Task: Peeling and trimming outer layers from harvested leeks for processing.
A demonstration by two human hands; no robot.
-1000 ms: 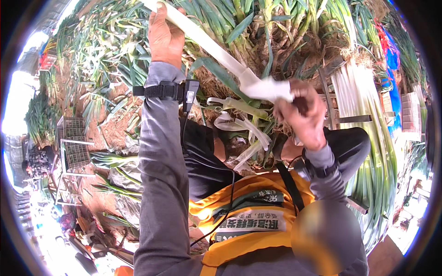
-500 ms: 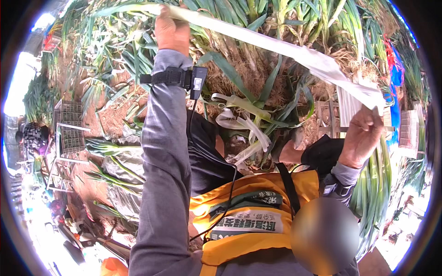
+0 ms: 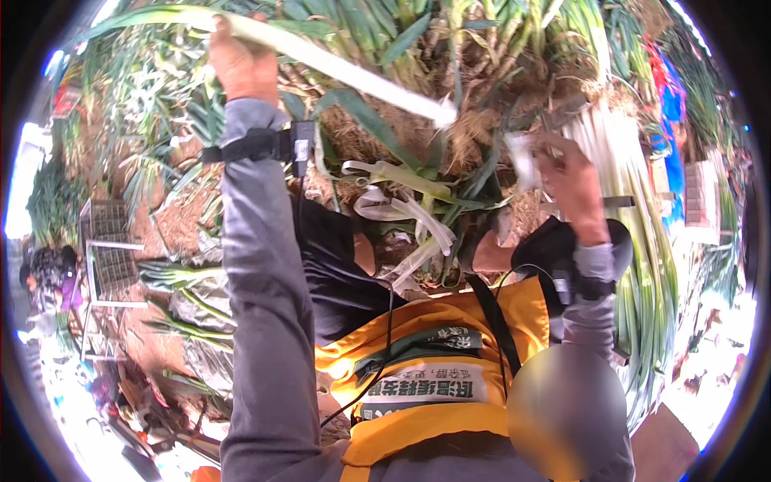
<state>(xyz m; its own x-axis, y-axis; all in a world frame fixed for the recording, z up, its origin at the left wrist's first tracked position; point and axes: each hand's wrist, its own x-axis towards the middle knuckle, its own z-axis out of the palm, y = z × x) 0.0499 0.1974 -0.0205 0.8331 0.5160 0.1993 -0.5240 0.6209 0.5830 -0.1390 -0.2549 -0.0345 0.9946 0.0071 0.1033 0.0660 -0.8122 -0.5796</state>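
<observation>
A long leek [image 3: 353,68] stretches across the top of the view, its green leaves to the left and its white stem end pointing right. My left hand [image 3: 245,64] is closed around it where green turns to white. Well apart from that stem end, my right hand [image 3: 574,181] is closed on a crumpled white strip of leek skin [image 3: 522,161]. Beside this hand, at the right, lies a stack of long leeks with clean white stems [image 3: 614,153]. Leeks with brown roots [image 3: 482,60] stand bunched ahead. Loose peeled strips [image 3: 418,205] are heaped between my feet.
Wire crates [image 3: 108,229] stand at the left, with another person [image 3: 52,277] crouched beyond them. More leeks [image 3: 189,277] rest on grey plastic sheeting [image 3: 205,313]. Blue and red material [image 3: 671,136] and a pale crate [image 3: 703,201] are at the right.
The leek has moved left with my left hand. The wide white skin that stretched from it to my right hand has come away, and that hand has swung inward and up.
</observation>
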